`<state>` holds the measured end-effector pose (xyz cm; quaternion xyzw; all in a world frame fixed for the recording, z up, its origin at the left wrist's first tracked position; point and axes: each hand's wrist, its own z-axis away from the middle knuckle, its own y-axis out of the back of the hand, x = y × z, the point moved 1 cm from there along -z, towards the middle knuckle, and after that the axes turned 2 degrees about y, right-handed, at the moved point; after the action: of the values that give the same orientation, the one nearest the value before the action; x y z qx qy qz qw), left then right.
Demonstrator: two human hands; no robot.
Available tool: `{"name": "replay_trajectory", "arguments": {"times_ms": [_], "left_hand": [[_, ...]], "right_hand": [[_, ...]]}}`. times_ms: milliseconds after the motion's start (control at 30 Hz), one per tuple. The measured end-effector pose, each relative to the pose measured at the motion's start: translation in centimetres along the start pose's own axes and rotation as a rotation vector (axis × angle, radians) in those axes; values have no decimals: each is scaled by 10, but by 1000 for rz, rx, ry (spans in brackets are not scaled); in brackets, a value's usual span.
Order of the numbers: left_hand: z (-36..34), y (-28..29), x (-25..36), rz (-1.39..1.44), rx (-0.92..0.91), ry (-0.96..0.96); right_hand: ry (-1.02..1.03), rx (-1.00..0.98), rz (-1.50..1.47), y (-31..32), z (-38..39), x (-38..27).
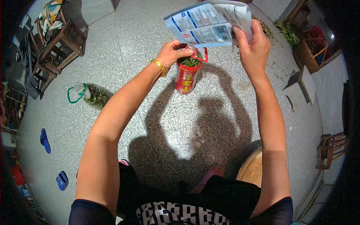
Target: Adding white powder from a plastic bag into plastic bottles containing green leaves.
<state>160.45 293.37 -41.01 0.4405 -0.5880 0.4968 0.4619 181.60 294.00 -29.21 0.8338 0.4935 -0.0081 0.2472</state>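
Observation:
A clear plastic bottle (186, 79) with a red label and a red carrying loop stands upright on the floor, filled with green plant pieces. My left hand (173, 55) grips it at the neck, thumb across the top. In my right hand (255, 50) is a blue-and-white printed pouch (208, 25), its right end pinched between thumb and fingers. The pouch is held tilted, its lower left corner right at the bottle's neck. That corner and my left fingers hide the mouth, so I cannot tell whether anything is coming out.
A second clear bottle (98, 96) with a green loop and green pieces inside lies to the left. Blue slippers (45, 141) are further left, and a wooden chair (60, 48) stands at the far left. A round tan basin (252, 168) is by my right leg. Greens (288, 33) lie far right.

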Motion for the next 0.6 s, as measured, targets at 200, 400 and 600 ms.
{"name": "replay_trajectory", "arguments": {"times_ms": [200,400,600], "left_hand": [[0,0,0,16,-11,-31],[-3,1,-4,16,-20,-26],[-4,7,-4,-68,11,9]], "right_hand": [[-17,-3,4,3,-1,-5],[1,21,-4,3,2,-2],[27,35,7,1,1,-2]]}}
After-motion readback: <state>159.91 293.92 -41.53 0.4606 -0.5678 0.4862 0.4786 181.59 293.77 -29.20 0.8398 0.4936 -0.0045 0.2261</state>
